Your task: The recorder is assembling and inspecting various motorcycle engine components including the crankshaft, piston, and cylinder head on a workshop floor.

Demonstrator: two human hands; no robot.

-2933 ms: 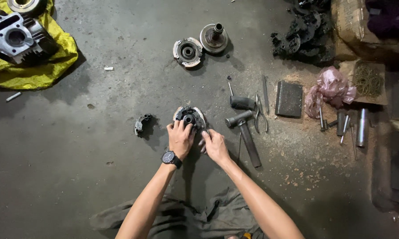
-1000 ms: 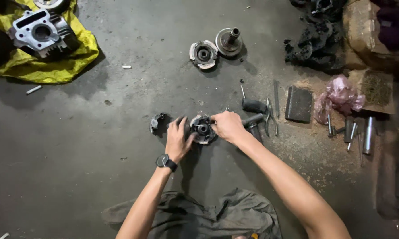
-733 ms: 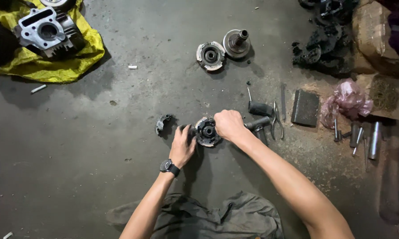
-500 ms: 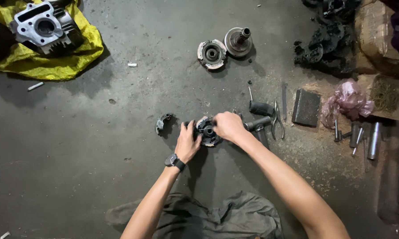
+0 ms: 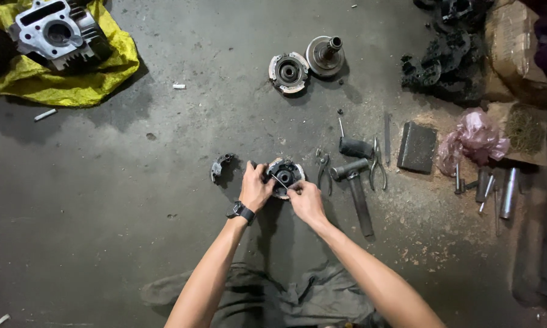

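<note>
Left hand grips the round clutch part; right hand pinches a thin tool against it.

Bare floor leftward; hammer and pliers crowd the right.

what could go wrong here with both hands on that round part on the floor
1. The left hand and right hand pinch a thin wire-like piece at the round metal part; it may slip or spring off and vanish on the dark, gritty floor.
2. Pliers and a hammer lie right beside the right hand; a knuckle may strike them.
</note>
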